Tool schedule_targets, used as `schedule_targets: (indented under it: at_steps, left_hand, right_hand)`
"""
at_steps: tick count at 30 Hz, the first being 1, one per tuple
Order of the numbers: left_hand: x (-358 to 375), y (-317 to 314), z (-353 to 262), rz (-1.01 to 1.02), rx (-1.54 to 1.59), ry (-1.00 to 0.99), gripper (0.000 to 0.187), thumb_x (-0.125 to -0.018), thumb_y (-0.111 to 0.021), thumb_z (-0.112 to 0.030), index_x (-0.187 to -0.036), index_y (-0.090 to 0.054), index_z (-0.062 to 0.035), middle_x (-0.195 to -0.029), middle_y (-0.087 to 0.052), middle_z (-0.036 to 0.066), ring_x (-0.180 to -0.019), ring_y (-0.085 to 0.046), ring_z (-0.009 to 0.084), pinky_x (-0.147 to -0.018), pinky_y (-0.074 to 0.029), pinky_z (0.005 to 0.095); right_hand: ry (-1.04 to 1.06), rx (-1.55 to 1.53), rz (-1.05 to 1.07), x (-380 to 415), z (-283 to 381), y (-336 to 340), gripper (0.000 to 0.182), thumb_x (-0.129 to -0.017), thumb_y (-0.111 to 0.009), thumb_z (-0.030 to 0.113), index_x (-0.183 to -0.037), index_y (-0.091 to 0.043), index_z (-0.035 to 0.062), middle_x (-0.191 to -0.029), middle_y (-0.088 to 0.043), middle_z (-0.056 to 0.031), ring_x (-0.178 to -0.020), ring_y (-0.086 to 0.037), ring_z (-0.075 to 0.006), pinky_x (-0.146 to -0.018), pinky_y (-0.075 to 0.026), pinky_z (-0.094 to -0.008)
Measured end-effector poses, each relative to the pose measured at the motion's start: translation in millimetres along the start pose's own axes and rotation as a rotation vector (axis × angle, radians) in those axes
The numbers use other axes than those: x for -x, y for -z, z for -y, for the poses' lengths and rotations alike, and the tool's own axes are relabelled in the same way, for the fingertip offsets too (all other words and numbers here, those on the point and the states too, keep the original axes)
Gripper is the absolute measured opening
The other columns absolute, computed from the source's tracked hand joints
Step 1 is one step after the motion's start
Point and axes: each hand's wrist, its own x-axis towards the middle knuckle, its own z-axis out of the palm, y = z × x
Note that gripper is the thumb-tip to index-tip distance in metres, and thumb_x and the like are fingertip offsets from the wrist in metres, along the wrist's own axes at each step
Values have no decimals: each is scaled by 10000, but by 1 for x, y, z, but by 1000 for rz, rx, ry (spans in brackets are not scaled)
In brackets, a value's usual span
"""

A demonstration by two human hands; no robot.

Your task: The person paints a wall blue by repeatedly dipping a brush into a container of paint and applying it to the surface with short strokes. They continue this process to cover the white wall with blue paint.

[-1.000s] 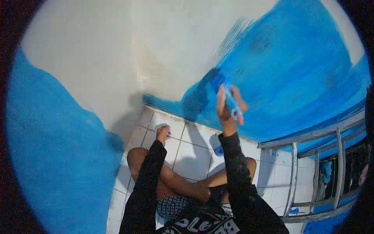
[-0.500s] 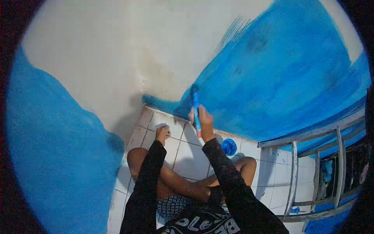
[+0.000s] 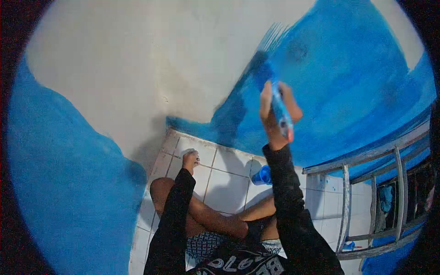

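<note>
My right hand point(image 3: 279, 114) is closed round the handle of a paintbrush point(image 3: 280, 103), raised in front of the blue-painted wall point(image 3: 343, 87). The brush's blue bristle end, blurred, points up at the painted area near its edge with the bare wall point(image 3: 201, 68). Low on the left, my left hand point(image 3: 190, 159) is held with curled fingers above the white floor tiles; a small dark spot shows at the fingers, and I cannot tell what they hold. A blue paint container point(image 3: 261, 175) sits on the tiles beside my right sleeve, which partly covers it.
A wooden ladder point(image 3: 346, 206) lies at the right along the wall. More blue paint covers the left wall point(image 3: 68, 169). My crossed legs point(image 3: 215, 217) rest on the tiled floor point(image 3: 227, 188). Small blue items point(image 3: 349, 246) lie beyond the ladder rails.
My right hand has moved up and to the right along the wall with the paintbrush. My left hand has stayed nearly in place. The paint container appears slightly farther left and tilted.
</note>
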Motion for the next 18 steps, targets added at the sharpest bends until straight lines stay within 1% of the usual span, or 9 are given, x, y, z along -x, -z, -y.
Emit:
schedule_targets:
  at_steps: [2, 6, 8, 10, 12, 14, 15, 17, 18]
  left_hand:
    - [6, -1, -4, -8, 9, -15, 106, -858, -628, -228, -855, -603, -125, -758, -549, 3, -636, -567, 138, -568, -467, 308]
    - [-5, 3, 1, 23, 50, 29, 109, -870, -623, -230, -869, -611, -122, -767, -556, 4, -645, -573, 135, -569, -466, 300]
    - [-4, 2, 1, 13, 12, 11, 116, -871, -630, -232, -890, -614, -119, -771, -561, 3, -650, -579, 133, -564, -464, 294]
    - [0, 4, 1, 32, 6, -10, 119, -872, -630, -231, -904, -615, -117, -777, -564, 3, -653, -575, 133, -578, -468, 302]
    - [5, 4, 0, 53, -5, -24, 124, -873, -630, -229, -919, -616, -115, -783, -566, 3, -656, -571, 133, -593, -473, 310]
    - [7, 2, -2, 46, 17, -6, 133, -880, -618, -224, -957, -620, -115, -801, -572, 4, -666, -561, 136, -631, -479, 332]
    - [5, 2, -1, 48, 15, -10, 133, -880, -618, -224, -957, -620, -115, -801, -572, 4, -666, -561, 136, -631, -479, 332]
    - [-4, 5, 3, 34, -20, 27, 147, -887, -606, -219, -987, -617, -113, -810, -572, 3, -675, -554, 140, -668, -483, 354]
    - [-6, 6, 4, 31, -16, 20, 147, -887, -606, -219, -987, -617, -113, -810, -572, 3, -675, -554, 140, -668, -483, 354]
  right_hand:
    - [65, 75, -142, -32, 0, 0, 201, -794, -745, 200, -930, -673, 70, -705, -646, -102, -533, -618, -245, -495, -482, -326]
    - [11, 36, -147, -27, -6, -5, 226, -778, -764, 203, -917, -671, 51, -713, -648, -110, -516, -610, -248, -480, -478, -330]
    - [182, 189, -95, 17, -33, -18, 281, -766, -774, 212, -936, -657, 21, -733, -644, -123, -536, -620, -243, -477, -485, -343]
    - [310, 239, -15, 70, -47, -25, 329, -768, -760, 149, -1016, -623, -18, -746, -636, -133, -563, -631, -250, -491, -496, -356]
    - [205, 18, 215, 124, -60, -30, 394, -778, -710, 80, -1122, -564, -45, -795, -634, -141, -618, -644, -274, -511, -501, -380]
    - [173, 36, 406, 163, -56, -28, 439, -778, -660, 32, -1183, -520, -64, -853, -635, -166, -676, -653, -316, -556, -515, -406]
    - [175, 37, 401, 179, -55, -28, 439, -778, -660, 32, -1183, -520, -64, -853, -635, -166, -676, -653, -316, -556, -515, -406]
    - [51, -62, 580, 203, -50, -26, 439, -784, -645, 40, -1190, -512, -61, -894, -632, -188, -734, -657, -348, -584, -520, -425]
    - [57, -67, 577, 204, -45, -21, 439, -784, -645, 40, -1190, -512, -61, -894, -632, -188, -734, -657, -348, -584, -520, -425]
